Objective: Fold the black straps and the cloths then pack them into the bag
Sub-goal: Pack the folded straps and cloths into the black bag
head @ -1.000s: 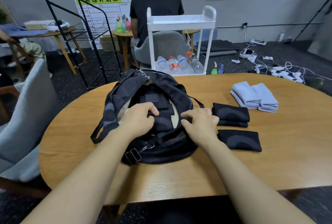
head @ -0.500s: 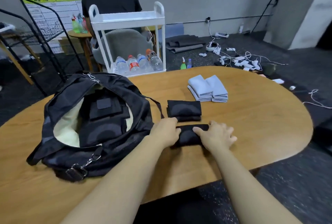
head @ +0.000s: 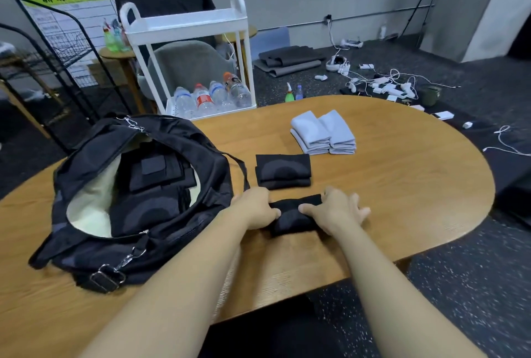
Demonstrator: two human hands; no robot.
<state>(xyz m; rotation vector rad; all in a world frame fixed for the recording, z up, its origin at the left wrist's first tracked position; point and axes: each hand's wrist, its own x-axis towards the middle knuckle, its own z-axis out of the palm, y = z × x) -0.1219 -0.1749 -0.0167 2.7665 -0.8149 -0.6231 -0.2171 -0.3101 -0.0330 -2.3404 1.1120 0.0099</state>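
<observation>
An open black bag [head: 86, 162] lies on the left of the wooden table [head: 402, 185], with folded black straps [head: 155, 173] inside it. To its right lies a folded black cloth [head: 291, 218]. My left hand [head: 254, 208] grips its left end and my right hand [head: 334, 209] holds its right end, thumb on top and fingers spread on the table. Just behind it sits another folded black stack [head: 283, 171]. Two stacks of folded grey cloths [head: 323, 132] lie further back.
A white cart [head: 186, 27] holding water bottles stands at the table's far edge, a person seated behind it. A black wire rack [head: 43, 64] is at the left. Cables and devices litter the floor [head: 379, 82] at the back right.
My hands left the bag's opening and moved right to the nearest folded black cloth, taking hold of both its ends. My view turned right as well.
</observation>
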